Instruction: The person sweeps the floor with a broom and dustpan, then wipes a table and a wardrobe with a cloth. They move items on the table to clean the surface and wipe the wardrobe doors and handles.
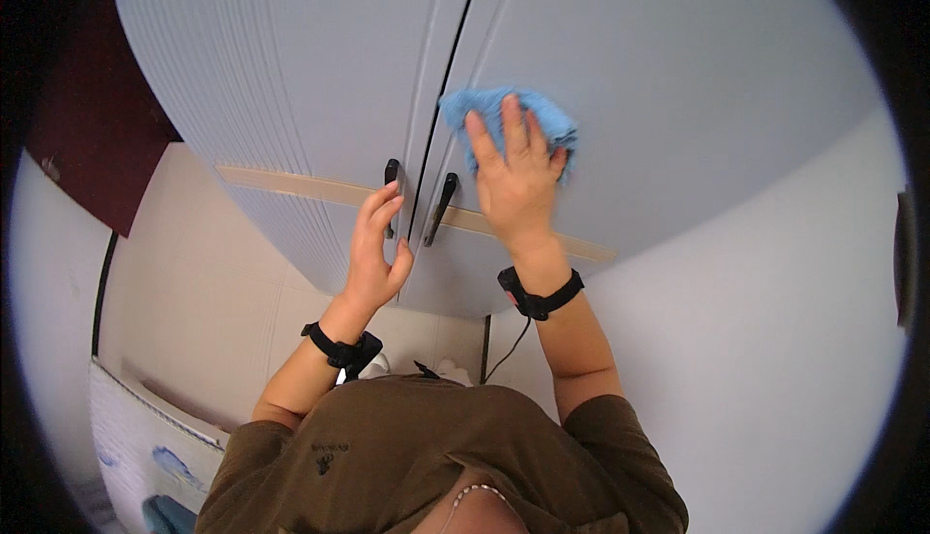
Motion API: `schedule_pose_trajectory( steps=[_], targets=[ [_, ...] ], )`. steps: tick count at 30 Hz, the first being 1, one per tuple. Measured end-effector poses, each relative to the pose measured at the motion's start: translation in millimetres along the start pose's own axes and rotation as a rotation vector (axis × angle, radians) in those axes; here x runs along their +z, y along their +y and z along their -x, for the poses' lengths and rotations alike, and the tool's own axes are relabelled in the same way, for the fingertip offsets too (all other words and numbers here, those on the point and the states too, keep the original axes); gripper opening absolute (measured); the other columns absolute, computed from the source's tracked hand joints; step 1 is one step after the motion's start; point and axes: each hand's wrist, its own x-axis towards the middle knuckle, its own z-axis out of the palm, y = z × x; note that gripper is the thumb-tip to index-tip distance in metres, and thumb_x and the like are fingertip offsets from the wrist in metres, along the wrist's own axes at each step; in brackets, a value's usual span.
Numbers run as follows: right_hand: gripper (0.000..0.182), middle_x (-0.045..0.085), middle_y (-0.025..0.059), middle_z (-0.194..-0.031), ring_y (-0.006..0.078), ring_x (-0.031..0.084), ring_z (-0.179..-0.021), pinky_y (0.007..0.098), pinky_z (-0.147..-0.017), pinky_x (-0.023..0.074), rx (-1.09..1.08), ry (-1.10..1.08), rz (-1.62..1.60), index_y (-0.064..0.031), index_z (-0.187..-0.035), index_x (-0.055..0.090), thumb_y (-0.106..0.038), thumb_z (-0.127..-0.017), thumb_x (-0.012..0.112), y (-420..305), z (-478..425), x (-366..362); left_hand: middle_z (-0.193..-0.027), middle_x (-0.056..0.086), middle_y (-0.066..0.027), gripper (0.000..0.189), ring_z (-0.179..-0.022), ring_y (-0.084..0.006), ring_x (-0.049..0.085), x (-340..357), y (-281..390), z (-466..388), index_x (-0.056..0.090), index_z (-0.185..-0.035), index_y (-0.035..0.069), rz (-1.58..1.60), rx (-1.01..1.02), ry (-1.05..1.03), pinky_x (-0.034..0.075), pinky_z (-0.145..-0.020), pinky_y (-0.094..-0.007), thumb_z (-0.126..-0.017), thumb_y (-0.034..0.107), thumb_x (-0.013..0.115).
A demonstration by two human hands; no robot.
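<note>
My right hand (519, 178) presses a folded light-blue cloth (534, 102) flat against the right door (654, 62) of a pale grey cabinet, fingers spread over it. The cloth's left corner reaches the dark gap between the two doors. My left hand (376, 243) holds nothing; its fingers are apart and slightly bent. It is in front of the black handle (392, 171) of the left door (341, 84), hiding part of it; whether the fingertips touch it I cannot tell. Between the hands is the other black handle (440, 211), on the right door.
A beige band (305, 187) crosses both doors at handle height. To the right stands a white wall (726, 360). Pale floor tiles (211, 258) lie below on the left. A dark red panel (94, 98) is at far left, and a patterned white fabric cover (152, 432) is at lower left.
</note>
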Motion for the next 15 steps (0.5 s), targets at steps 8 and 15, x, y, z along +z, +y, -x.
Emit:
schedule_pose_trajectory(
  steps=[8, 15],
  targets=[
    [0.049, 0.036, 0.0079, -0.139, 0.0248, 0.046, -0.115, 0.0520, -0.086, 0.0373, 0.183, -0.168, 0.014, -0.0267, -0.126, 0.049, -0.016, -0.078, 0.056, -5, 140, 43, -0.133, 0.040, -0.0133, 0.056, -0.115, -0.0243, 0.049, -9, -27, 16, 0.040, -0.126, 0.007, 0.085, -0.065, -0.153, 0.041, -0.093, -0.0357, -0.074, -0.010, 0.045],
    [0.057, 0.007, 0.0248, -0.146, 0.0376, 0.010, -0.136, 0.0528, -0.106, 0.0134, 0.712, 0.329, 0.111, -0.0067, -0.143, 0.016, -0.021, -0.092, 0.041, 63, 141, -3, -0.129, 0.043, -0.0137, 0.055, -0.106, -0.0244, 0.054, -31, -7, 4, 0.041, -0.125, 0.006, 0.152, -0.110, -0.245, 0.044, -0.086, -0.0347, -0.073, -0.012, 0.045]
  ],
)
